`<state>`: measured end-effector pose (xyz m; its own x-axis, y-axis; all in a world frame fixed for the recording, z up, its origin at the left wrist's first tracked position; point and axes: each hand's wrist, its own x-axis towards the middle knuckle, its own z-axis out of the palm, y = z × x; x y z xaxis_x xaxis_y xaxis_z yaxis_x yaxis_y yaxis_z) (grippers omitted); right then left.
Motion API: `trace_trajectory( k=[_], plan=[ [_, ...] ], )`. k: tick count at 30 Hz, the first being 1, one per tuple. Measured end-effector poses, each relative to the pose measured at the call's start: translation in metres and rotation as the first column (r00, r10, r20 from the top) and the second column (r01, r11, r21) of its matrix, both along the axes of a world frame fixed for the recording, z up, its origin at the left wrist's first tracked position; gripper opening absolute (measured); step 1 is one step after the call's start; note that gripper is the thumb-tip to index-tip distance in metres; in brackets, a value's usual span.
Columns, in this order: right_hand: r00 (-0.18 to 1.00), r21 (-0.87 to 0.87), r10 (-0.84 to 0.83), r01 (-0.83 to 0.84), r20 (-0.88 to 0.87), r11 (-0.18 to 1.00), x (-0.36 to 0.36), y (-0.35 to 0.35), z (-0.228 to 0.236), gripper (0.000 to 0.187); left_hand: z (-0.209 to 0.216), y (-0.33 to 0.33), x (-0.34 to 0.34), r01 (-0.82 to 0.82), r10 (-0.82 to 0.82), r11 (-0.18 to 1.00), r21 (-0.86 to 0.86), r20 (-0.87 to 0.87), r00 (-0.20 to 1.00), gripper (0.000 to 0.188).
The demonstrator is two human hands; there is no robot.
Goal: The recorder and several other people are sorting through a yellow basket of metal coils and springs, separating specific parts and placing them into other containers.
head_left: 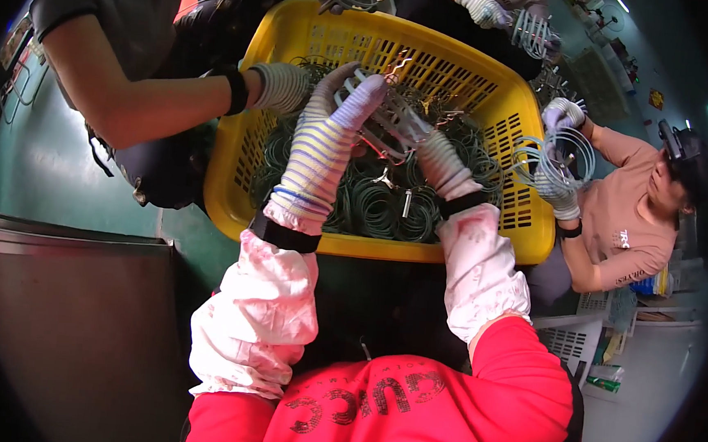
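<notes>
Both hands of the wearer, in striped gloves, are raised over a large yellow basket [369, 247]. Left hand [334, 113]: grip clamped on a bundle of pale wire rings [393, 127], thumb on the near side. Right hand [434, 151]: at the right side of the same bundle; its fingers are partly hidden and blurred, so whether its grip is closed cannot be told. The bundle sits between the two hands, above the basket's contents, with a wavy metal piece [398, 65] sticking up at its far end.

Inside the basket: a heap of dark green coils [367, 205], tangled, reaching toward the near wall. A small bright metal rod [407, 202] shows among the near coils.

Around it: a co-worker's gloved hand [283, 87] reaches in from the left, near the wearer's left hand. At the right, another co-worker holds pale coiled loops [557, 160] in two gloved hands, beside the basket wall. At the far side, a gloved hand [482, 7] is close to a further ring bundle [533, 34]
</notes>
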<state>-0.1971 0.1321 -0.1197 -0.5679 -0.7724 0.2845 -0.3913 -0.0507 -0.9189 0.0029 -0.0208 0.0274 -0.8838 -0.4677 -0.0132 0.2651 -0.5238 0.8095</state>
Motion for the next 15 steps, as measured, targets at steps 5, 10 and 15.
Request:
trace_trajectory(
  k=[5, 10, 15],
  plan=[
    [0.866, 0.161, -0.245, 0.193, 0.436, 0.968, 0.017, 0.08, 0.087, 0.025, -0.003, -0.003, 0.001, 0.066, -0.056, 0.992, -0.108, 0.096, 0.994, 0.08],
    [0.632, 0.339, -0.357, 0.715, -0.688, 0.611, 0.029, 0.092, 0.096, 0.035, -0.005, -0.002, 0.002, 0.078, -0.036, 0.974, -0.212, 0.197, 0.98, 0.081],
    [0.961, -0.019, -0.259, 0.258, -0.092, 0.966, 0.04, 0.082, 0.115, 0.033, -0.014, -0.005, -0.001, 0.181, -0.148, 0.969, -0.167, 0.194, 0.97, 0.071]
  ],
)
